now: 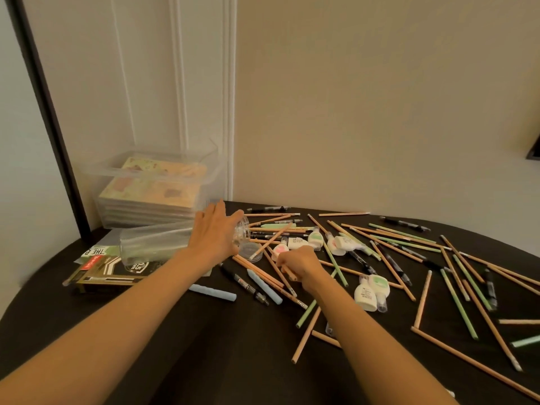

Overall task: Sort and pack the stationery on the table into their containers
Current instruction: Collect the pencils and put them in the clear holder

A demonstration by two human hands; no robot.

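Observation:
Wooden pencils (388, 260), green pencils (458, 302), black pens (394, 263) and white correction-tape dispensers (366, 295) lie scattered over the black table (204, 346). A clear plastic tube (157, 244) lies on its side at the left, its open mouth facing the pile. My left hand (214, 233) lies over the tube's mouth end and holds it, thumb along the rim. The tube's round clear lid (250, 252) sits just below the mouth. My right hand (298, 263) is curled into a fist around a wooden pencil (290, 274) beside the lid.
A clear plastic bin (157, 188) holding flat patterned packs stands against the wall at the back left. Flat black-and-gold pen boxes (108, 273) lie under the tube. Two pale blue sticks (213, 293) lie between my forearms. The wall runs close behind the table.

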